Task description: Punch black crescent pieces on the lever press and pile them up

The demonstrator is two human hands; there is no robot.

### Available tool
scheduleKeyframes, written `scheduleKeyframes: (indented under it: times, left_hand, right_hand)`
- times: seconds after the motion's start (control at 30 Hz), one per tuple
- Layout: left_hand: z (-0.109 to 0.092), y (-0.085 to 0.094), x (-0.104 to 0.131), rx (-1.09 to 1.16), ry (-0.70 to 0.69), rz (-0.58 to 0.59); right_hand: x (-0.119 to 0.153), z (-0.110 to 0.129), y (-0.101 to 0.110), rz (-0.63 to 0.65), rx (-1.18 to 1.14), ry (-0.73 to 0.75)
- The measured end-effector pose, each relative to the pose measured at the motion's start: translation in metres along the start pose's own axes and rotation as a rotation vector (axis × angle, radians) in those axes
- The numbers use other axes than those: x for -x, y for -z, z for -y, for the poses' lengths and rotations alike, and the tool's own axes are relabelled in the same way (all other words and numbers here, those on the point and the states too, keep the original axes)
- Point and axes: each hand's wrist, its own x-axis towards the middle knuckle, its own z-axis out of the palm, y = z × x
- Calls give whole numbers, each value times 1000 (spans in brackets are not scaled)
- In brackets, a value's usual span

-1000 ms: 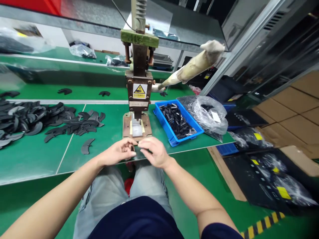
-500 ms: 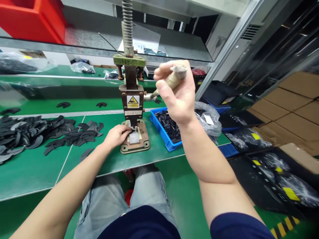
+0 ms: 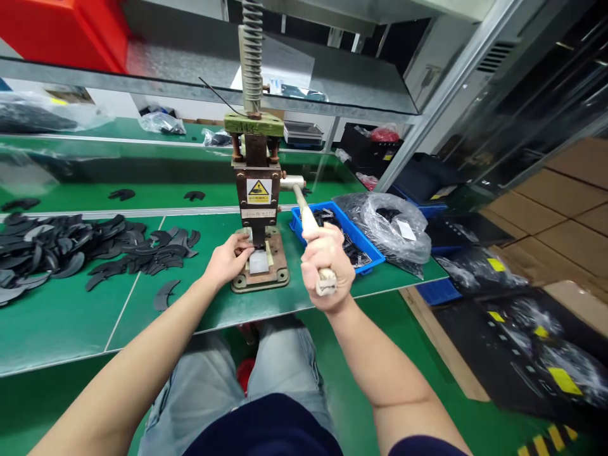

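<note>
A hand press (image 3: 257, 174) with a tall spring stands on the green bench in front of me. My right hand (image 3: 327, 266) is wrapped round the taped end of its lever (image 3: 304, 206), which slants down toward me. My left hand (image 3: 230, 258) pinches a small dark part at the fixture beneath the ram; most of that part is hidden by my fingers and the ram. The ram's tip is down close to the pale block (image 3: 259, 261) on the press base (image 3: 280, 259), and I cannot tell whether it touches the part.
Curved black plastic pieces (image 3: 66, 250) lie heaped on the left, one single piece (image 3: 166, 295) nearer the edge. A blue tray (image 3: 373, 250) of small black parts and a clear plastic bag (image 3: 394, 221) are on the right. A red bin (image 3: 61, 31) sits on the shelf above.
My right hand has pulled the lever down toward me, its fingers now closed round the grip. The ram has come down. My left hand stays at the fixture.
</note>
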Motion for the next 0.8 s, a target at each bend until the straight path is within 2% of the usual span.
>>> scheduleKeyframes:
  times: [0.1,0.2,0.33,0.43,0.5,0.57,0.63,0.8]
  left_hand:
    - [2,2,6,50,-36,29]
    - [4,20,20,-6,-99,21]
    - [20,76,57,-266,-128,-114]
    - [46,120,91,-499,6,-200]
    - [64,138,111,-636,124,-201]
    - [78,144,125,-728,174,-135]
    - [85,141,132,-784,163,-75]
    - [84,131,127,-838,55,-16]
  right_hand:
    - [23,-8,-4,-24,12,14]
    - [27,-12,-8,-60,17,30]
    - [26,-16,-14,-127,-3,33]
    - [26,-16,-20,-183,-23,17]
    - [25,-15,-25,-221,-40,10]
    - [25,-14,-28,-255,-55,9]
    - [24,-14,-29,-271,-61,15]
    - [26,-14,-26,-224,-51,9]
